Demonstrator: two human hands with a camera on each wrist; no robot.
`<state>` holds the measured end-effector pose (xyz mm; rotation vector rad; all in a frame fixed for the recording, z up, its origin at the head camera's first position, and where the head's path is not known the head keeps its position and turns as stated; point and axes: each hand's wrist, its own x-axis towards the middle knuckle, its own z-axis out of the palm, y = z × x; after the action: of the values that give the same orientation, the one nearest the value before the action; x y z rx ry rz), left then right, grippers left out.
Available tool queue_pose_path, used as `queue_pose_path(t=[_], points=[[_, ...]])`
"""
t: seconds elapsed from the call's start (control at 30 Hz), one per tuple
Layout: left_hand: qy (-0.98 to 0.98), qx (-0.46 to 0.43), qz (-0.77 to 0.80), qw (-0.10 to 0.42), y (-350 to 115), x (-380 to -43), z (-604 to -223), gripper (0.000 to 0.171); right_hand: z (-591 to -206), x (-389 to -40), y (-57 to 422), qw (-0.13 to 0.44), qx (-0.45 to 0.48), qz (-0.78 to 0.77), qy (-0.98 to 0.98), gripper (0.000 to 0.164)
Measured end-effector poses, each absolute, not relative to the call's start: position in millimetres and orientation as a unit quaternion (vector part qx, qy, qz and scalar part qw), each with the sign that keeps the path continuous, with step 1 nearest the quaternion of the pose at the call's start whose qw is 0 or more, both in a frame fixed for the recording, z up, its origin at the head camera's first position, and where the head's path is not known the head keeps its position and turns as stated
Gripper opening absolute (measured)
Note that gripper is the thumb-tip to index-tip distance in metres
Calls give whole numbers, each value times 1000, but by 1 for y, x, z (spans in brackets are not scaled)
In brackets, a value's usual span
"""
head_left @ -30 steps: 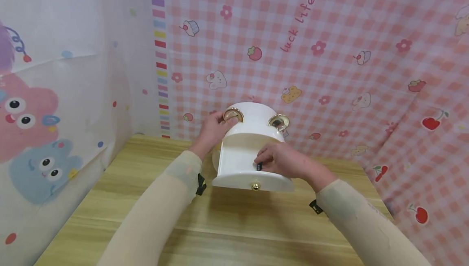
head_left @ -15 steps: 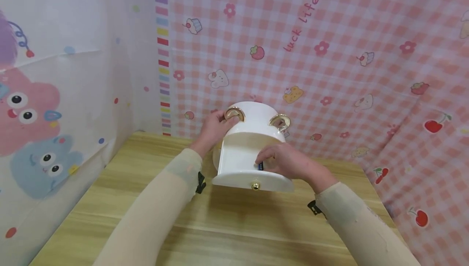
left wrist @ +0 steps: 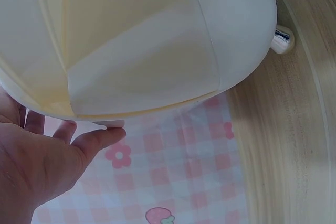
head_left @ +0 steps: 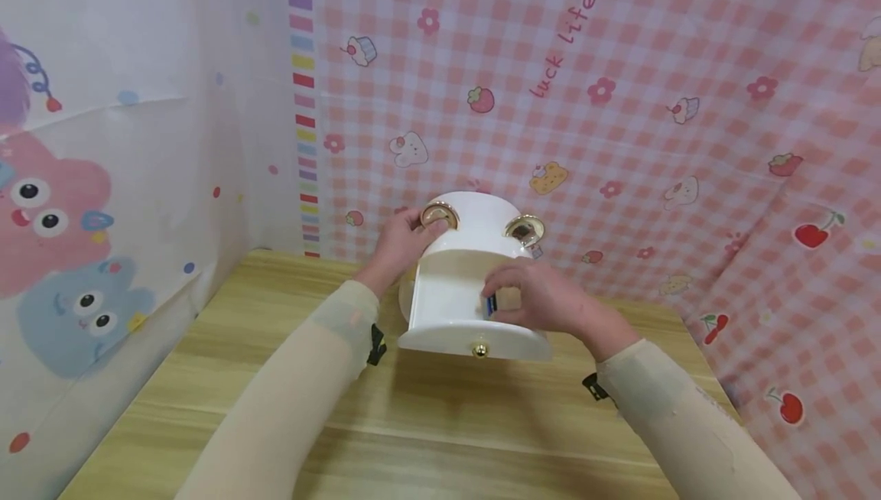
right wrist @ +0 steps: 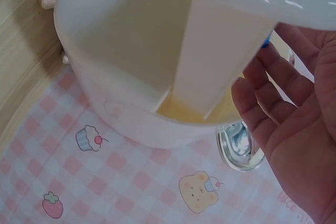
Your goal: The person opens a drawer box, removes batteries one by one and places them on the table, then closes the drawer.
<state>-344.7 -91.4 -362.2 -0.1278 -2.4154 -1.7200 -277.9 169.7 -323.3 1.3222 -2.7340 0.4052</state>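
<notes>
A glossy white storage box (head_left: 475, 234) with a rounded body stands against the back wall, its front drawer (head_left: 447, 297) pulled out. The drawer front carries a small gold knob (head_left: 479, 349). My left hand (head_left: 402, 244) grips the gold ear-shaped ring (head_left: 440, 215) on the box's left; in the left wrist view, fingers and thumb sit along the box's edge. Over the drawer, my right hand (head_left: 544, 297) pinches a small blue and black object (head_left: 491, 305) between thumb and fingers. Only a blue bit (right wrist: 266, 40) of it shows in the right wrist view, the rest being hidden.
On the box's right side is a second gold ring (head_left: 525, 230). Short shiny feet (left wrist: 283, 39) hold the box off the wood-grain table (head_left: 440, 423). A pink checked cloth (head_left: 619, 141) hangs behind and to the right, a white printed cloth (head_left: 158, 179) to the left.
My right hand has risen slightly in the drawer, and more of the blue side of the small object shows. The left hand stays on the gold ring; the drawer has not moved.
</notes>
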Motion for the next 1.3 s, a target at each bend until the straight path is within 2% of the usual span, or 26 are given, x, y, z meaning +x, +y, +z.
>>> queue_pose_path(t=[0.5, 0.93, 1.3], points=[[-806, -45, -584, 82, -91, -344, -362, 39, -303, -275, 183, 108, 441, 115, -883, 24], [-805, -45, -585, 85, -91, -345, -364, 37, -293, -277, 206, 127, 393, 140, -900, 25], [-795, -53, -598, 85, -91, -346, -364, 36, -294, -285, 231, 154, 389, 178, -891, 29]])
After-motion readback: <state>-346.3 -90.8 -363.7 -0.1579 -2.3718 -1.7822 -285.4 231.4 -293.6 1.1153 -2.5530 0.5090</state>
